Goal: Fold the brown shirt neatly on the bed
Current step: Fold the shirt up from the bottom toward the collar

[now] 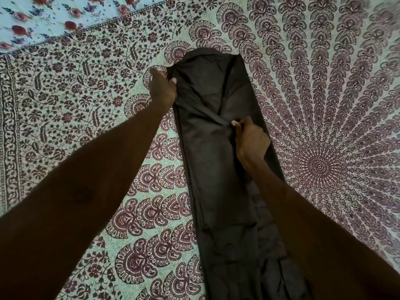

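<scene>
The brown shirt (pixel 207 161) lies on the bed (pixel 86 105) as a long narrow strip running from upper centre to the bottom of the frame. Its sides look already turned in, so the lengthwise narrowing seems done. The left hand (pixel 162 87) grips the strip's left edge near the top, while the right hand (pixel 251 139) pinches a crease at mid-strip. The rumpled lower end and the end-to-end folds appear left to do.
</scene>
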